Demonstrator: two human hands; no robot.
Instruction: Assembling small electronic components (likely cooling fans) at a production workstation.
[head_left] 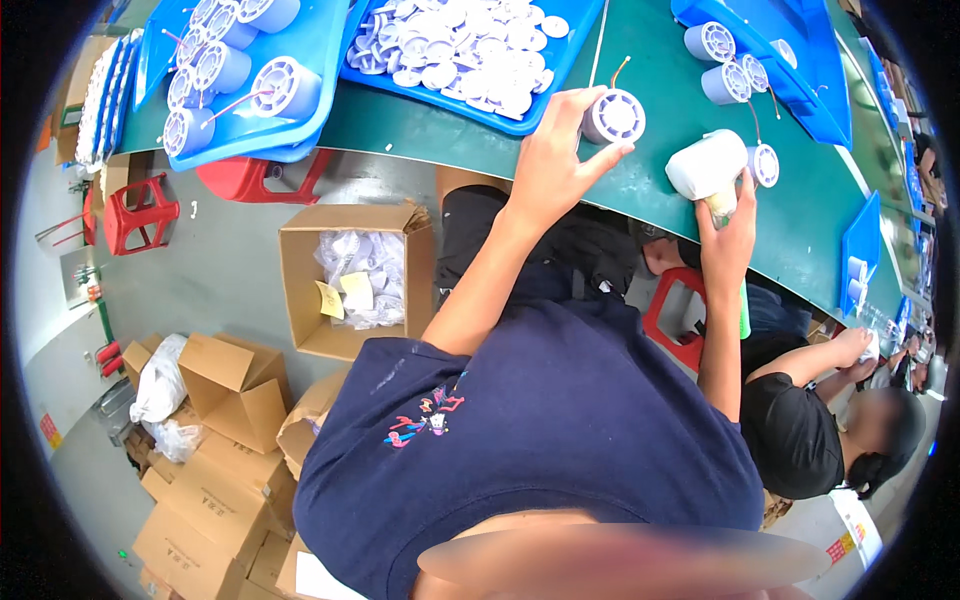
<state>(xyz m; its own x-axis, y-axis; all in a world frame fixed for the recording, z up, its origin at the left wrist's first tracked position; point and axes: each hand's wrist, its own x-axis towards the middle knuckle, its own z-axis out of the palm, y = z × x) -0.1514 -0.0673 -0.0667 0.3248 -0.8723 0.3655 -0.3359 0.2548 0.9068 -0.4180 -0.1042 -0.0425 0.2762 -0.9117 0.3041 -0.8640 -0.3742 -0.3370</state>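
Our L hand (556, 162) pinches cup (615, 118), axis twd us | our R hand (728, 232) grips wht item (706, 165), rt & nearer than cup

Pale cylinder (614, 117): slotted white end facing the viewer, thin reddish wire sticking out beyond its rim. Gripped between thumb and fingers of left hand (555, 165).

White rounded bottle (706, 165): lying tilted, narrower yellowish end toward the palm, held in right hand (728, 235).

Second slotted cylinder (764, 166): just right of right hand's fingertips, wired; contact unclear.
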